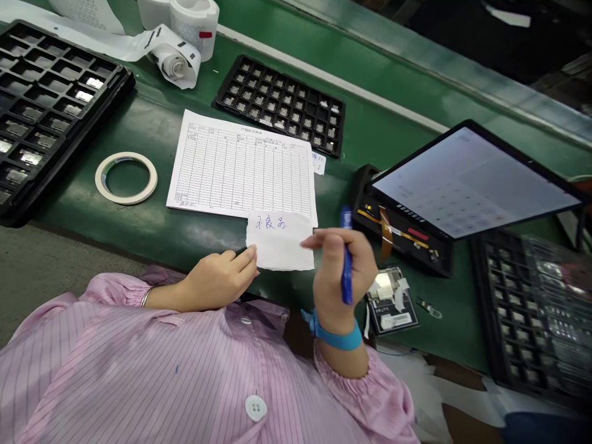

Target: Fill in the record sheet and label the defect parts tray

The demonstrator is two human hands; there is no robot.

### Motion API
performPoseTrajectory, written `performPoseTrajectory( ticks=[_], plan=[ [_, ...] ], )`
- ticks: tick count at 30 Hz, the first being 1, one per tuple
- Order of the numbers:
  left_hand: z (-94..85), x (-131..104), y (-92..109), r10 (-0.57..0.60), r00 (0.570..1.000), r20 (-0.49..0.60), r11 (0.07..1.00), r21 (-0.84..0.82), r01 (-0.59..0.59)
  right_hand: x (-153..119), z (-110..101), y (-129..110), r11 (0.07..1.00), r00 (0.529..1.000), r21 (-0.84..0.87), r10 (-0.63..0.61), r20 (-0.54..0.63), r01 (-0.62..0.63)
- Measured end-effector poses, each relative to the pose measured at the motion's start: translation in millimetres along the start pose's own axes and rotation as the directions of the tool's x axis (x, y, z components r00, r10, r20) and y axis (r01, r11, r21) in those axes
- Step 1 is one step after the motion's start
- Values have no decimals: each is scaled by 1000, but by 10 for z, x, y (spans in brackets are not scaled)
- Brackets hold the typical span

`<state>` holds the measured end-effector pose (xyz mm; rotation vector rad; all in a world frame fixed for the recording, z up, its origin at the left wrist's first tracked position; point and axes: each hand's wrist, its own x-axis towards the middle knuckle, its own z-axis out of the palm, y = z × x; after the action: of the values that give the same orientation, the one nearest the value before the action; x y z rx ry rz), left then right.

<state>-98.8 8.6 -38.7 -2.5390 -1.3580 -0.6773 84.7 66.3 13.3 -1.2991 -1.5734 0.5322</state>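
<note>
My right hand (345, 271) is closed around a blue pen (346, 285), which stands nearly upright in the grip. The index finger reaches over the right edge of a small torn paper slip (282, 250) with blue handwritten characters along its top. At the slip's lower left edge lies my left hand (226, 274), fingers stretched out and fingertips touching the paper. Behind the slip, and partly under it, is a printed form sheet (240, 169) with a table of mostly blank rows. A blue wrist strap (340, 336) circles my right wrist.
Black trays of small metal parts stand left (28, 117), behind the form (282, 102) and right (518, 314). A tape roll (150, 185) lies left; label rolls (197, 31) stand behind. A tilted screen (476, 179) rises right, near a small opened device (392, 302).
</note>
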Motion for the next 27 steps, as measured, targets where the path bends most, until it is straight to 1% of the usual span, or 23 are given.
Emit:
performPoseTrajectory(
  ticks=[2, 4, 6, 8, 11, 15, 17, 20, 24, 27],
  plan=[
    [-7, 8, -1, -3, 1000, 2, 1000, -4, 3, -81, 61, 3, 967, 986, 201, 146, 80, -159],
    [-15, 16, 0, -15, 1000, 8, 1000, -12, 15, -86, 119, 68, 879, 947, 356, 272, 172, -317],
    [-20, 22, 4, -28, 999, 17, 1000, -15, 28, -37, 166, 143, 800, 898, 414, 350, 266, -434],
    [-20, 25, 8, -34, 999, 22, 999, -11, 34, 27, 202, 187, 780, 872, 399, 384, 304, -483],
    [-11, 26, 12, -26, 999, 24, 1000, -8, 26, 82, 256, 189, 810, 868, 338, 381, 318, -479],
    [7, 20, 0, -12, 999, 33, 1000, 2, 12, 53, 333, 171, 826, 852, 294, 362, 379, -481],
    [13, 15, -9, -7, 1000, 29, 1000, 2, 7, 12, 351, 175, 859, 866, 258, 335, 371, -443],
    [16, 10, -18, 3, 1000, 8, 1000, -8, -3, -48, 349, 182, 916, 903, 190, 280, 327, -353],
    [15, 15, -21, 14, 1000, -18, 1000, -10, -14, -80, 346, 187, 945, 930, 126, 263, 257, -302],
    [14, 21, -21, -5, 1000, -28, 1000, -20, 5, -82, 349, 203, 959, 943, 64, 257, 211, -276]
  ],
)
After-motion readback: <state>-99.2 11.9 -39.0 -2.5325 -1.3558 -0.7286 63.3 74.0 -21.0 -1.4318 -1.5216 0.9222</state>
